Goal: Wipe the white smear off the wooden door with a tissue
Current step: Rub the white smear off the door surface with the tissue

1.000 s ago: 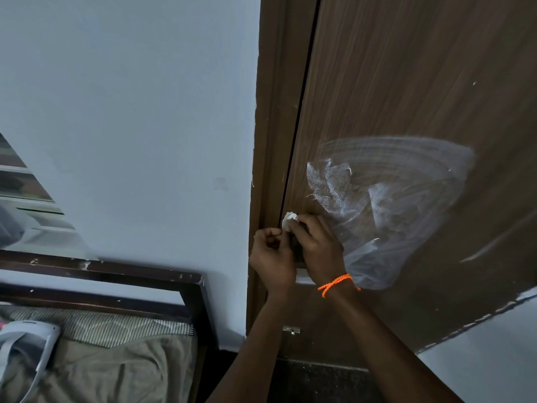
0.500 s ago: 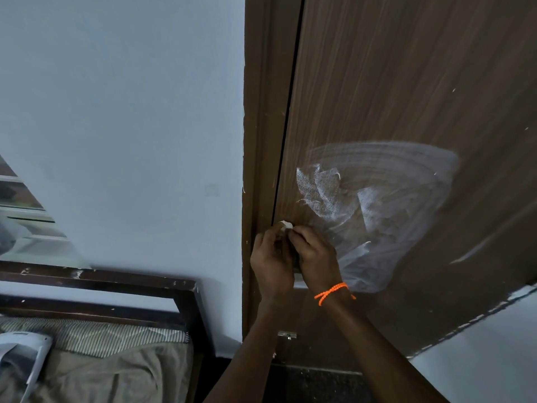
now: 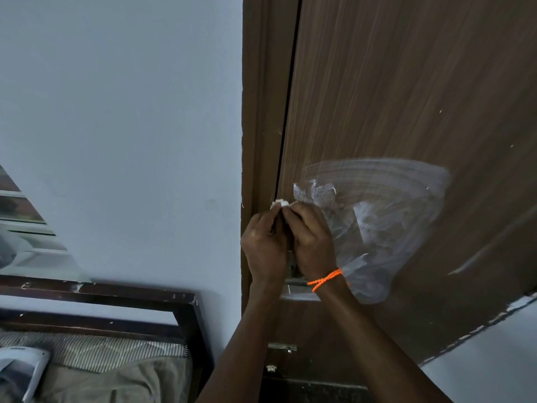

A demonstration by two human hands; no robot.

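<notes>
Head view, the only one given: both hands are seen raised w/ their backs to the camera, at the hinge-side edge of the brown wood-grain door [image 3: 392, 82]. The left hand [image 3: 266, 248] and the right hand [image 3: 312, 242] are pressed close together, knuckles nearly touching, and a small crumpled white tissue [image 3: 279, 203] is pinched between their fingertips; only a bit of it is seen poking out above the fingers. It cannot be told how much tissue is hidden inside the hands. The wad is held just beside the gap between door and dark brown door frame [image 3: 258, 112], approx. at the left edge of the mess. Judged from the two-handed pinch, the tissue is probably being bunched or refolded so a firmer pad can be pressed to the wood, rather than being wiped w/ at this instant.

The broad, chalky white smear [image 3: 386, 205] is spread across the door panel to the right of the hands, w/ curved streaks along its top and denser, speckled patches near the tissue and in the middle. Most of it is yet to be cleared, so the task is judged early.

An orange braided wrist cord [image 3: 324, 280] is worn on the right wrist. A pale grey-white painted wall [image 3: 130, 126] is seen left of the frame, and a dark wooden bed frame [image 3: 116, 301] w/ bedding below it, well apart from the work.
</notes>
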